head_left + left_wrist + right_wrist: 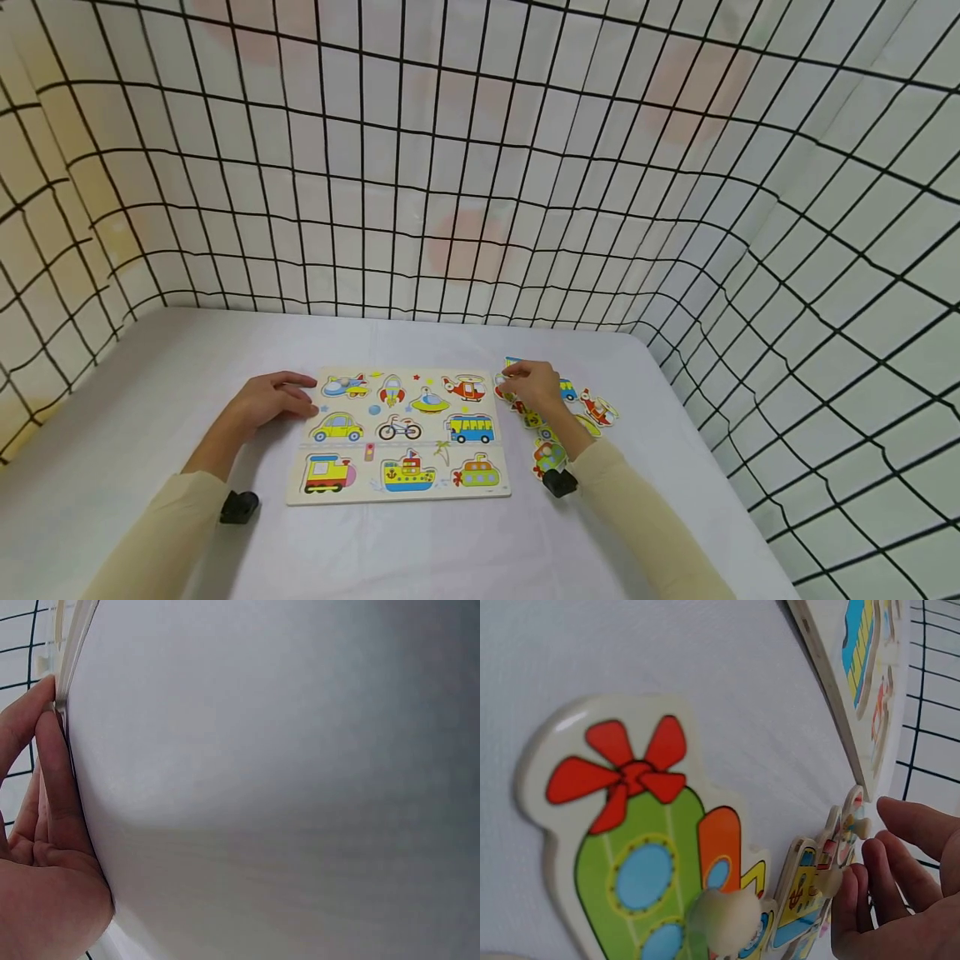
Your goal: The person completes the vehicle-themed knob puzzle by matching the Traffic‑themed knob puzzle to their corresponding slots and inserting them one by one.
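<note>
A flat puzzle board (367, 483) printed with vehicles lies on the white table. At its left edge my left hand (270, 398) rests, thumb and fingers extended and touching the side; in the left wrist view the fingertips (49, 724) meet that edge. My right hand (534, 385) is over knobbed wooden pieces to the right of the board. In the right wrist view its fingertips are beside a small knob (861, 827), apparently not gripping it. Nearer lie a ship piece (799, 892) and a green submarine piece (634, 862). The right hand partly hides the pile.
A helicopter piece (597, 408) and a bus piece (567, 390) lie in the pile, some pieces overlapping. Black netting (465, 208) over white cloth rises behind and beside the table (420, 550).
</note>
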`<state>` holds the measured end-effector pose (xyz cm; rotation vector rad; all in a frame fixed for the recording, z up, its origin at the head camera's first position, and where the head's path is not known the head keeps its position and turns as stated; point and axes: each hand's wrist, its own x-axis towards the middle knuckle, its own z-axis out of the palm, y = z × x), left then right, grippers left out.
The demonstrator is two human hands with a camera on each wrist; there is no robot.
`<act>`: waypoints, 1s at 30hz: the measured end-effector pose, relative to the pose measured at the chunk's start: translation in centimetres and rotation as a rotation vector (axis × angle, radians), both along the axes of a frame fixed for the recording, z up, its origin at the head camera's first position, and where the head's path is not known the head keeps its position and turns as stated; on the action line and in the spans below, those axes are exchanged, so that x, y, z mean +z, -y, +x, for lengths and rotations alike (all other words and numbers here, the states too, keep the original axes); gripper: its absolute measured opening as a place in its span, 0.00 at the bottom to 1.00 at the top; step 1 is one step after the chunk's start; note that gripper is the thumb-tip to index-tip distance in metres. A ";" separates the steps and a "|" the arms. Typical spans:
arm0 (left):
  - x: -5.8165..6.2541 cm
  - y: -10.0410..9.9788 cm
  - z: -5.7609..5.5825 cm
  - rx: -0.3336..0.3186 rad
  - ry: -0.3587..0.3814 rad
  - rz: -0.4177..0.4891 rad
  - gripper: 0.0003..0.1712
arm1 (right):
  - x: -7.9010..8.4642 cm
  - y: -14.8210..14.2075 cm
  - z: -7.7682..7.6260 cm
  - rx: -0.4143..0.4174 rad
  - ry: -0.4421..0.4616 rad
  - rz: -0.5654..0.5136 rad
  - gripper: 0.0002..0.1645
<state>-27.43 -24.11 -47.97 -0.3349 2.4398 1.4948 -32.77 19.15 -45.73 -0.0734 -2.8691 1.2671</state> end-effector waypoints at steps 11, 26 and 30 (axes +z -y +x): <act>0.3 -0.1 0.2 0.000 0.001 -0.005 0.38 | -1.1 -0.4 -0.3 -0.007 -0.004 0.007 0.11; 0.1 -0.2 0.5 0.004 -0.009 0.011 0.38 | -1.4 -0.4 -0.3 -0.002 -0.047 0.032 0.08; 0.3 -0.1 0.3 0.001 -0.008 0.012 0.38 | -0.8 -0.1 -0.4 -0.008 -0.053 0.007 0.07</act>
